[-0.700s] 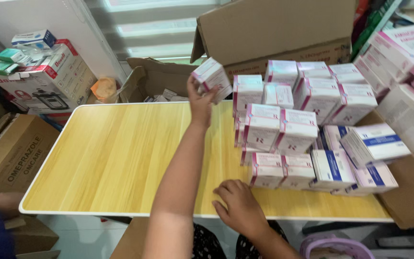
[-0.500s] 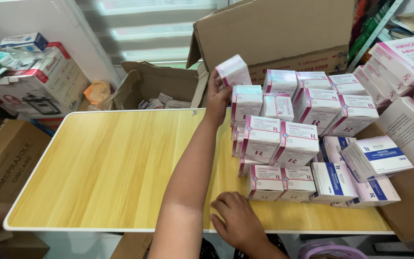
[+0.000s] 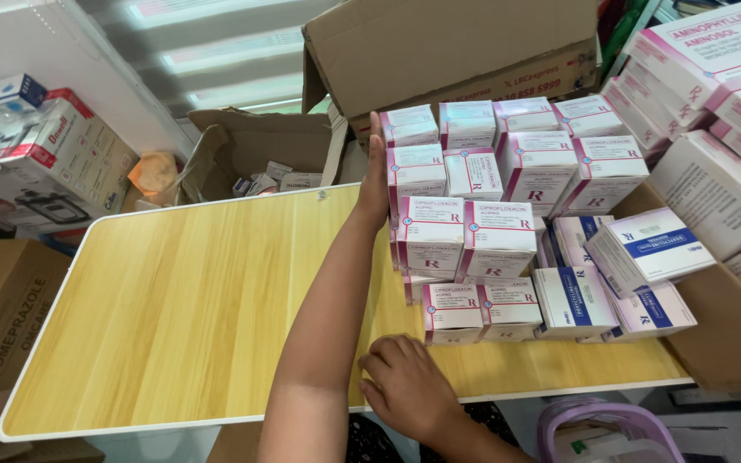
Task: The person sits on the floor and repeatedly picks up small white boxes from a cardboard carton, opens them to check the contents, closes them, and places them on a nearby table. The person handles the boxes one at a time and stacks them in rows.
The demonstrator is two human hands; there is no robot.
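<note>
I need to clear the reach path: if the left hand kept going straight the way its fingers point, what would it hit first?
Probably the large brown cardboard carton behind the stack. The left hand lies flat against the side of the stacked white-and-pink medicine boxes, fingers pointing away past the top box. Depth is unclear, so this is a guess.

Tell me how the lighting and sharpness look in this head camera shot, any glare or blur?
Head view: bright, even light; blown-out glare on the window slats; soft sheen on the wooden table; stacked boxes sharp; right hand slightly soft near the bottom edge; the table edges look bowed.
</note>
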